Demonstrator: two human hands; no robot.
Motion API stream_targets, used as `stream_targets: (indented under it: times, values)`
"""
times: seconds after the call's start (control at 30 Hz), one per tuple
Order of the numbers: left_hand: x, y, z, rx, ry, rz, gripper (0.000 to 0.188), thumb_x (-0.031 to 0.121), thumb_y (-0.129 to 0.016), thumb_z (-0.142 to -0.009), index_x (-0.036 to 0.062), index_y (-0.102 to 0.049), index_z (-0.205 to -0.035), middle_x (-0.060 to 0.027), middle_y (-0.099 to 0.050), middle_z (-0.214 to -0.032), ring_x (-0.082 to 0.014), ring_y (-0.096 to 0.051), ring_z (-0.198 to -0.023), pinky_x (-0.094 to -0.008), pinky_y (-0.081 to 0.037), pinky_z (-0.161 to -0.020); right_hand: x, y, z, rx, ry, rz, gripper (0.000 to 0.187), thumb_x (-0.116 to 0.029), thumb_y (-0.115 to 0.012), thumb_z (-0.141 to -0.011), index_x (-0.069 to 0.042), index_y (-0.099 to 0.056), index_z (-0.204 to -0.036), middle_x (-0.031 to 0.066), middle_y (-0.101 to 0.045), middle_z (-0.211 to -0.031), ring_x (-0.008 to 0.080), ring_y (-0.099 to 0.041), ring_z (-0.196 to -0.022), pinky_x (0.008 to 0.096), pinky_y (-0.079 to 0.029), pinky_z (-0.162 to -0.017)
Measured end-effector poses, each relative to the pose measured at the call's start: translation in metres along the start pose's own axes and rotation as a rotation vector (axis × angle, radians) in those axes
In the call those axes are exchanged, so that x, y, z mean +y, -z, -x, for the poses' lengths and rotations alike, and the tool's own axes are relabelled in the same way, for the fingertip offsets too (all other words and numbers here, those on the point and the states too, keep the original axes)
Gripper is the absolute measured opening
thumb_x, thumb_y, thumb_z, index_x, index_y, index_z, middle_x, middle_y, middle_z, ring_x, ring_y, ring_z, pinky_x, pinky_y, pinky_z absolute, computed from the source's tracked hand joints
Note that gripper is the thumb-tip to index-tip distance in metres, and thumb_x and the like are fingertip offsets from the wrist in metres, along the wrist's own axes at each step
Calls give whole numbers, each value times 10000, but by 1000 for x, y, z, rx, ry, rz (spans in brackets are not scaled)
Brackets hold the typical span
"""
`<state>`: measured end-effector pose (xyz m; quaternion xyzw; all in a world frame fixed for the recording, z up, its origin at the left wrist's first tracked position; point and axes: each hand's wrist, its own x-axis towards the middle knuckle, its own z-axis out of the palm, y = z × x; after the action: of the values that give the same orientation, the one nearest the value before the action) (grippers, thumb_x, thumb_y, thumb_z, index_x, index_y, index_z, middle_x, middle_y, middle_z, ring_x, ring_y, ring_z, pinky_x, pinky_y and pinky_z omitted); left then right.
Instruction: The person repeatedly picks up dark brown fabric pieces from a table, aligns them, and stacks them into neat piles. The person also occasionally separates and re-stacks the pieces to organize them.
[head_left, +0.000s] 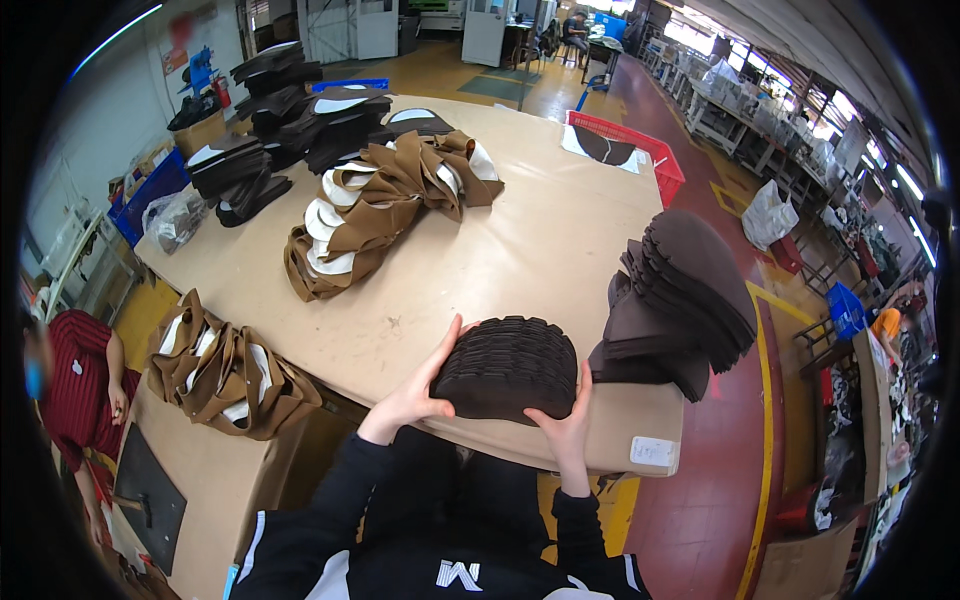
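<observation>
Left hand (pixel 420 391), right hand (pixel 568 418) half-curled; both around dark stack (pixel 508 366)

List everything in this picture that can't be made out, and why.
In the head view:
Several fingers of the left hand and right hand: hidden behind the dark stack.
The stack's underside: turned away from the camera.
The co-worker in red stripes: partly cut off by the dark left rim.
Print on the white label: too small.
</observation>
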<state>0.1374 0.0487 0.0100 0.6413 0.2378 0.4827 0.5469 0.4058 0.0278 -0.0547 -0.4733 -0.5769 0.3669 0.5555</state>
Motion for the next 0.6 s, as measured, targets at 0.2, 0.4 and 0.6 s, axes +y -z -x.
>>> stream_targets:
  times: [0.2,0.4,0.6]
  values:
    - [-55,16,49,105,165,-304,1291,325,-947,-687,68,-120,-1645,-199,-330,-1614,-308,-306,-1510,-383,-220,-1231,8,10,4,-82,8,65,1036,-125,-967,-630,-33,-396,-1490,173,-581,-1323,272,-587,-1230,394,-490,-1042]
    - [-55,9,23,309,-15,-340,898,270,-973,-610,6,-538,-1350,-117,-554,-1227,-273,-534,-1191,-372,-407,-1042,19,12,-1,-24,118,131,904,-141,-982,-613,-34,-476,-1354,141,-637,-1209,243,-632,-1088,371,-512,-957]
    - [-52,37,19,114,200,-245,910,235,-986,-603,35,-540,-1371,-122,-577,-1274,-264,-535,-1238,-372,-403,-1083,31,5,-6,-48,20,156,899,-64,-936,-654,-18,-422,-1390,151,-631,-1190,254,-629,-1103,380,-507,-972]
